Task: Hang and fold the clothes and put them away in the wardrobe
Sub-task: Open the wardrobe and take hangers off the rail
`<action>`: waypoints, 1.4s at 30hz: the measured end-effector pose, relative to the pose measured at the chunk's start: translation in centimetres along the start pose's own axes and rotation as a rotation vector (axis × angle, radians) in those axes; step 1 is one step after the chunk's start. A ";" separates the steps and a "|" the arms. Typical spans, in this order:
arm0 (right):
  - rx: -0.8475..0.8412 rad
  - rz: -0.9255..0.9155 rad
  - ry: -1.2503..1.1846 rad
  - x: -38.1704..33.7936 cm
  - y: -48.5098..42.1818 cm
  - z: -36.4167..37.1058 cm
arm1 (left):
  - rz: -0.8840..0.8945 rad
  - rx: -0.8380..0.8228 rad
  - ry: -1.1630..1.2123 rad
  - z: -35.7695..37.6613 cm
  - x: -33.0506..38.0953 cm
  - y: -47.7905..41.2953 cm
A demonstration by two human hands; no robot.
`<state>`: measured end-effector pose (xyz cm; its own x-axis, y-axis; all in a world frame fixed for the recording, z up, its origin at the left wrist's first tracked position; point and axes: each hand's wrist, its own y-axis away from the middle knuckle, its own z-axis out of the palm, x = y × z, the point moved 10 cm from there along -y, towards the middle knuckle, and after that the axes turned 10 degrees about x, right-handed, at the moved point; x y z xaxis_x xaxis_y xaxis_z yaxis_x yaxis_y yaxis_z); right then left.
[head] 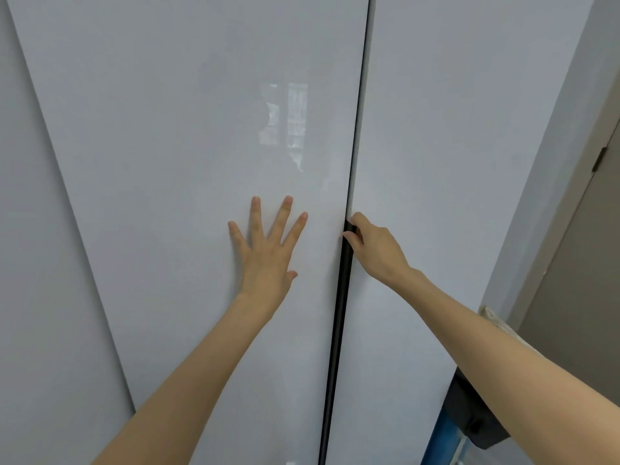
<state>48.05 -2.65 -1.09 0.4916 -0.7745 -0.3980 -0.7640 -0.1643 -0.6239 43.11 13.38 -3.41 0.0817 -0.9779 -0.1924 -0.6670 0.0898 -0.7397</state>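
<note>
A tall wardrobe with glossy pale grey doors fills the view. My left hand (265, 243) lies flat with spread fingers on the left door (188, 135). My right hand (372, 245) curls its fingers round the inner edge of the right door (446, 162), at the dark gap (339, 330) between the two doors. The gap is narrow and shows nothing of the inside. No clothes are in view.
Another pale panel (30, 263) stands at the far left. To the right are a grey wall (550, 162) and a brown door (577, 297) with its frame. Low at the right sit a dark object (469, 414) and something blue (443, 441).
</note>
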 end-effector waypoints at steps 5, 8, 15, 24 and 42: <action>-0.042 -0.006 -0.003 -0.1 1.9 -1.7 | -0.019 -0.093 0.205 -0.4 2.7 1.8; -0.043 -0.030 -0.021 0.0 3.9 -3.7 | 0.003 -0.135 0.339 -1.0 6.2 3.2; -0.066 -0.077 -0.092 1.3 9.3 -9.4 | -0.017 -0.162 0.611 -2.9 14.3 5.7; -0.009 -0.099 -0.161 4.6 14.7 -16.6 | 0.018 -0.134 0.659 -8.3 22.2 8.1; 0.147 -0.022 -0.096 17.8 21.8 -30.8 | 0.213 -0.195 0.702 -14.1 40.6 8.8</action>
<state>27.29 -38.81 -1.09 0.5508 -0.7089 -0.4406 -0.6866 -0.0847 -0.7221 30.13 -28.20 -8.63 -0.5101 -0.8398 0.1856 -0.7400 0.3186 -0.5923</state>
